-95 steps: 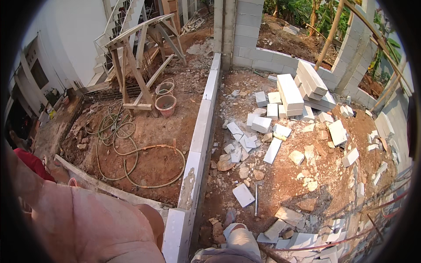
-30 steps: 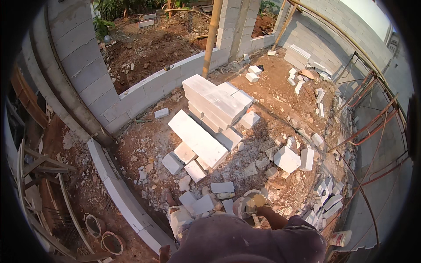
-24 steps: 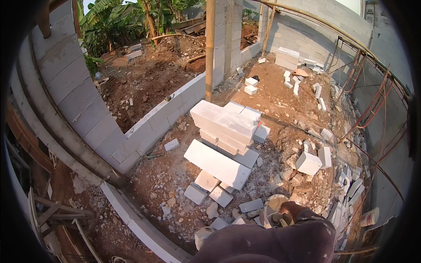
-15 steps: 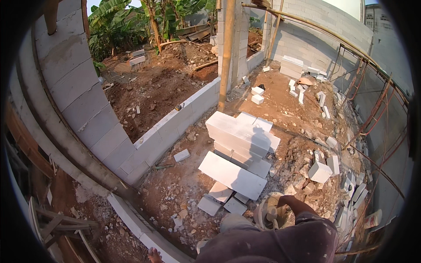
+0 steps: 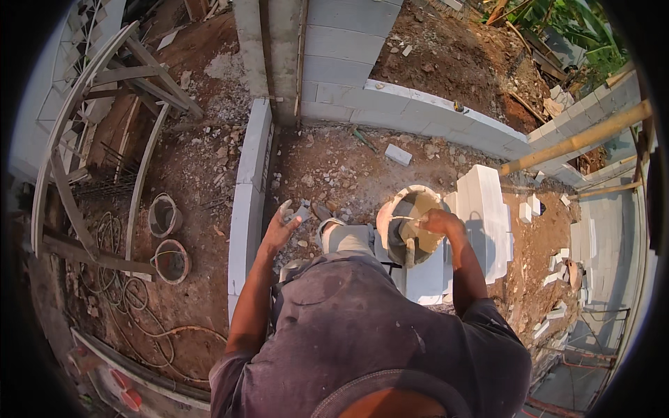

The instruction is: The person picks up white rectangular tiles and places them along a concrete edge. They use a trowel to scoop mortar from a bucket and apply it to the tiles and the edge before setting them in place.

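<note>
1. Surface. The ground [image 5: 334, 157] is bare reddish-brown earth, strewn with pale rubble and small stones.
2. Room. The setting is an open-air building site. A low wall of white blocks [image 5: 244, 223] runs along the person's left to a grey concrete column [image 5: 282, 63]; from there a grey block wall [image 5: 418, 115] extends to the right, with soil and green leaves [image 5: 599, 35] beyond it.
3. Buckets, three in number. One, the held bucket [image 5: 383, 224], is in front of the person, slightly to the right; a far bucket [image 5: 177, 224] and a near bucket [image 5: 174, 280] stand close together on the ground beyond the low wall.
4. Other single items. One wooden trestle [image 5: 104, 259], one hose [image 5: 185, 329] lying in loops, one thick bamboo pole [image 5: 578, 139] at a slant, and one loose block [image 5: 398, 155] near the grey wall.
5. Block stack [image 5: 481, 216], one, just right of the held bucket; its blocks overlap too much to count.
6. Left hand [image 5: 281, 227]: open, fingers spread, near the low wall and apart from the buckets.
7. Right hand [image 5: 442, 223]: closed on the held bucket at its right side; whether on rim or handle is unclear. Greyish material and a stick-like tool [image 5: 410, 249] show inside.
</note>
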Tool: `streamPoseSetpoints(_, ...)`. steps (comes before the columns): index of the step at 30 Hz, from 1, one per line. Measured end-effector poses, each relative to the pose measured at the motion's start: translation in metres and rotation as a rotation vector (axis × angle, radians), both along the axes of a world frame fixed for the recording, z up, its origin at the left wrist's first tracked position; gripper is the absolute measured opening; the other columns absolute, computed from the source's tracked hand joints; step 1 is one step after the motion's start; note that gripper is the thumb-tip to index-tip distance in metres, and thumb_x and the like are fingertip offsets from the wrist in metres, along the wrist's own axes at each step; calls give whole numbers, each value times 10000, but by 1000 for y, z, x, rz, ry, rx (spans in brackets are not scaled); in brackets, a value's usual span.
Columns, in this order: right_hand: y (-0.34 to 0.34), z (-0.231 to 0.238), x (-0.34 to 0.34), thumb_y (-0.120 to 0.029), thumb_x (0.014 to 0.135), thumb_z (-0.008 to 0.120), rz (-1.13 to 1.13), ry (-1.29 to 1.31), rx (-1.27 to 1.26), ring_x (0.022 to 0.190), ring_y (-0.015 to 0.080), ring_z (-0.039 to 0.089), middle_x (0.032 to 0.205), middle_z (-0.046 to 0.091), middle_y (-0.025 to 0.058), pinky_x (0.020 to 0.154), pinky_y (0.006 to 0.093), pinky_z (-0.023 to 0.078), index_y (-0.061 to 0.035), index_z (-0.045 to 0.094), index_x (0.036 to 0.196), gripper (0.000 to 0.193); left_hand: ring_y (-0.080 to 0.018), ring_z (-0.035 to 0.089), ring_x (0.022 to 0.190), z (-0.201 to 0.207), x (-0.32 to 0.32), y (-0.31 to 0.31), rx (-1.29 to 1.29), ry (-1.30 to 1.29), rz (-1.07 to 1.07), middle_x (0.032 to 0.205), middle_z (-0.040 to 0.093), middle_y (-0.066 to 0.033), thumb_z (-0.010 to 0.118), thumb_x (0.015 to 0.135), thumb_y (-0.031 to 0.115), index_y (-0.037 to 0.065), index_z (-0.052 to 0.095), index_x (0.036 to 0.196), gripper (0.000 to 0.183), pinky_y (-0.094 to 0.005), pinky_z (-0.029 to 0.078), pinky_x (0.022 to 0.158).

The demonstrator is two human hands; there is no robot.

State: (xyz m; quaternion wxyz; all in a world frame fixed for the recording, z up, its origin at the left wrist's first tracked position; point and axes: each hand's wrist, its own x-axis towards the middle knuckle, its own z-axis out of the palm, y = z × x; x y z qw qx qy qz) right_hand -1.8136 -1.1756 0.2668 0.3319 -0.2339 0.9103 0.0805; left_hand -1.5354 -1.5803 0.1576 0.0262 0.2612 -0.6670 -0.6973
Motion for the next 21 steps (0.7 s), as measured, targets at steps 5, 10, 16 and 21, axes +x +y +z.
streamPoseSetpoints(5, -151, 65, -47, -594, 886, 599, 307, -96, 30, 1017, 396, 681, 1080, 722, 203, 896, 482, 530, -113, 748, 1115, 553, -294, 560, 1266, -21, -40, 7, -144, -15, -30, 1437, 506, -234, 794, 868, 339, 38, 315, 1542, 880, -400, 477, 1026)
streamPoseSetpoints(10, -261, 88, -70, -592, 903, 558, 750, -35, 35, 1022, 340, 694, 1045, 741, 146, 888, 473, 530, -223, 752, 1149, 484, -397, 550, 1272, -57, -126, 20, -344, -114, 34, 1387, 554, -241, 891, 704, 455, 7, 335, 1515, 1081, -428, 408, 1106)
streamPoseSetpoints(16, -360, 101, -68, -516, 903, 584, 1117, -121, -58, 980, 368, 693, 1009, 733, 173, 818, 484, 537, -203, 735, 1177, 442, -377, 590, 1211, -41, -182, 22, -284, 41, 664, 1297, 598, -219, 854, 717, 502, -5, 441, 1397, 943, -451, 471, 1018)
streamPoseSetpoints(21, -440, 133, -25, -422, 904, 634, 1325, -210, -234, 961, 384, 688, 974, 724, 189, 840, 490, 526, -139, 723, 1175, 402, -395, 575, 1224, 36, -148, -22, -118, -444, 1255, 1315, 599, -200, 805, 774, 433, 61, 505, 1363, 758, -480, 464, 1018)
